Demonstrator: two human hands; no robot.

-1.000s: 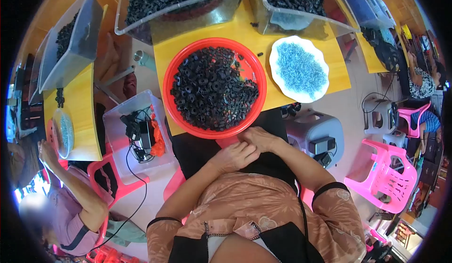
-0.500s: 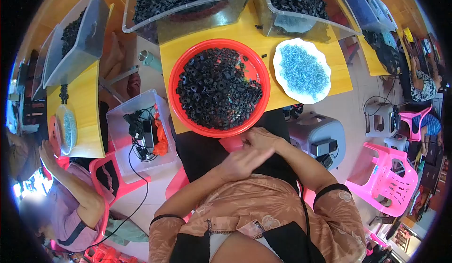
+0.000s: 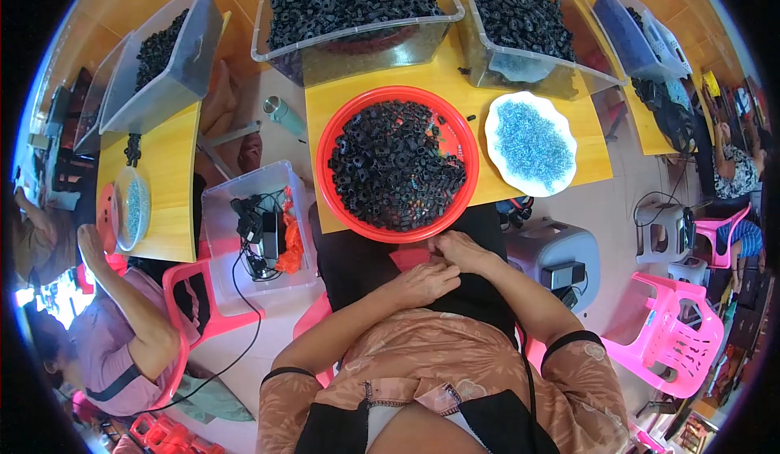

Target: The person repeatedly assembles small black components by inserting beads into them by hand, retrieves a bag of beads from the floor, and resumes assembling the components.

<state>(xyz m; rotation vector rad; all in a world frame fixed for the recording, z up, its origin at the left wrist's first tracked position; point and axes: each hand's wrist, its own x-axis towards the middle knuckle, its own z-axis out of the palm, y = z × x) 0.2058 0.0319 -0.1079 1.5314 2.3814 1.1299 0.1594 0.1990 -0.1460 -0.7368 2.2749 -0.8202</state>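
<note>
My left hand (image 3: pixel 426 283) and my right hand (image 3: pixel 459 252) meet over my lap, just below the red basin. Fingers of both are bent together, pinching at something too small or too hidden to make out. Above them on the yellow table (image 3: pixel 561 184), the red basin (image 3: pixel 466 198) holds a heap of small black plastic parts (image 3: pixel 390 166). A white scalloped plate (image 3: pixel 494 149) to its right carries many small clear-blue pieces (image 3: pixel 534 144). Below the basin, a pinkish-red patch (image 3: pixel 409 257) shows beside my hands on dark cloth.
Clear bins (image 3: pixel 366 64) of black parts stand at the table's back. A clear box (image 3: pixel 219 247) with cables and an orange bag sits at left, near a seated person (image 3: pixel 134 332). A grey stool (image 3: pixel 552 251) and pink chair (image 3: pixel 670 332) are at right.
My left hand's fingers, stretched across my right hand before, are now bent in against it. The view has shifted, so the table and basin appear lower and further right.
</note>
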